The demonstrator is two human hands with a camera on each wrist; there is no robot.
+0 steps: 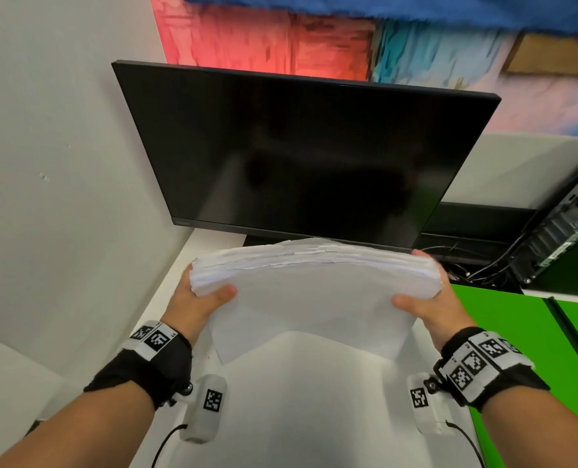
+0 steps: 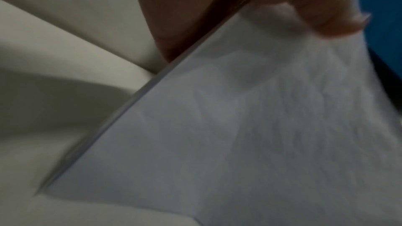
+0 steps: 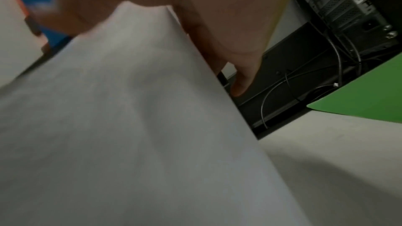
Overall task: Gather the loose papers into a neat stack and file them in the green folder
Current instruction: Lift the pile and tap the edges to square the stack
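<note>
A thick stack of white papers (image 1: pixel 311 298) stands on its lower edge on the white desk (image 1: pixel 297 417), upright and bowed, its top edges uneven. My left hand (image 1: pixel 200 298) grips its left side with the thumb on the near face. My right hand (image 1: pixel 426 298) grips the right side the same way. The sheet's near face fills the left wrist view (image 2: pixel 261 135) and the right wrist view (image 3: pixel 119 126). The green folder (image 1: pixel 517 349) lies open flat on the desk to the right of the stack.
A dark monitor (image 1: pixel 297 157) stands right behind the papers. A computer case (image 1: pixel 564 228) with cables (image 1: pixel 483 265) sits at the back right. A pale wall (image 1: pixel 61 163) closes off the left side.
</note>
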